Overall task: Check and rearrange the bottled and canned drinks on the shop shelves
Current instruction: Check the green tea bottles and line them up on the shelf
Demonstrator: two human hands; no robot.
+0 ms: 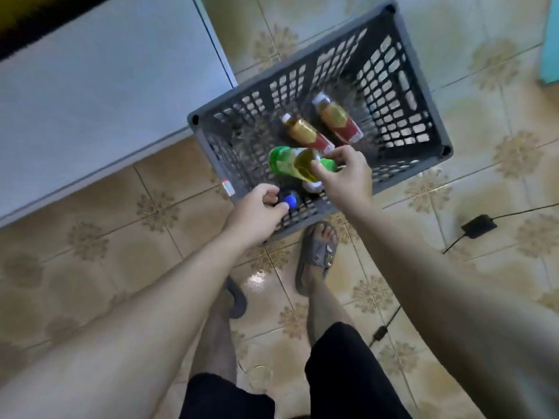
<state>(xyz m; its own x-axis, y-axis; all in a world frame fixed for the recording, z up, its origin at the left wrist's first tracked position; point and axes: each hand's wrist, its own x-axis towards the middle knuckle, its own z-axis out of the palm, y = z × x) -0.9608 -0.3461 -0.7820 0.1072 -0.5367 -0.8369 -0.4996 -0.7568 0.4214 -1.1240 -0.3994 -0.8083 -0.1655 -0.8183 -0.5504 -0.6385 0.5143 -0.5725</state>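
Bottles are gathered in a grey crate (443, 148) standing on the tiled floor (90, 237), and both hands are reached down into its near end.

Nearest the camera, black shorts (348, 373) and two bare legs are seen. The right foot is in a grey sandal (317, 255) set just beside the crate's near wall, and a darker sandal (237, 300) is half hidden under the left forearm.

The left hand (257, 210) is held over the near corner of the crate with its fingers curled. Its fingertips lie right against the blue cap of an upright blue-capped bottle (291, 201). Whether the cap is actually gripped cannot be told.

The right hand (344, 173) is closed round the neck end of a green-labelled bottle (287, 164). The bottle is pinched between thumb and fingers by its green cap. It is held tilted, almost on its side, above the crate's floor, and yellow liquid is seen through its clear part. A pale, blurred shape is glimpsed beneath it and cannot be made out.

Further in, two red-and-gold bottles are laid on the crate's floor, side by side and slanting the same way. The nearer red-and-gold bottle (305, 134) is partly covered by the held bottle. The farther red-and-gold bottle (338, 119) lies just beside it.

On the floor to the right of the crate, a black adapter (479, 226) with a thin cable is seen. To the left, a white cabinet (90, 101) is placed close to the crate's far corner.
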